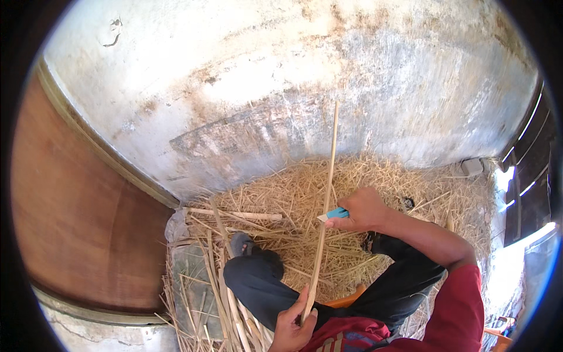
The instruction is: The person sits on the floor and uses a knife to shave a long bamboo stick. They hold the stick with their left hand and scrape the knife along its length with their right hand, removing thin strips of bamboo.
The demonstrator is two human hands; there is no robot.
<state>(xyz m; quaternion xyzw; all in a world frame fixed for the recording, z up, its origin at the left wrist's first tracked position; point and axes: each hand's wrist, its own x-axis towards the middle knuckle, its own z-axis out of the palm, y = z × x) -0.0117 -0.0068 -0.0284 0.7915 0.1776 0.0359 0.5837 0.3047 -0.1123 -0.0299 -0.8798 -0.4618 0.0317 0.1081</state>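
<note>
A long, thin bamboo strip [329, 176] rises from my lap toward the wall, tilted slightly to the right at its far end. Near its lower end, my left hand [295, 324] is closed around it. My right hand [362, 210] grips a utility knife [337, 213] with a blue-green handle. The knife's blade lies against the strip around its middle, or very close to it. Both my knees are bent, one on each side of the strip.
Pale shavings [281, 182] cover the floor up to the stained wall [264, 88]. Several split bamboo strips [226, 293] lie beside my left leg, partly over a grey slab [196, 287]. A brown wooden panel [88, 211] stands at left, a grey block [471, 167] at far right.
</note>
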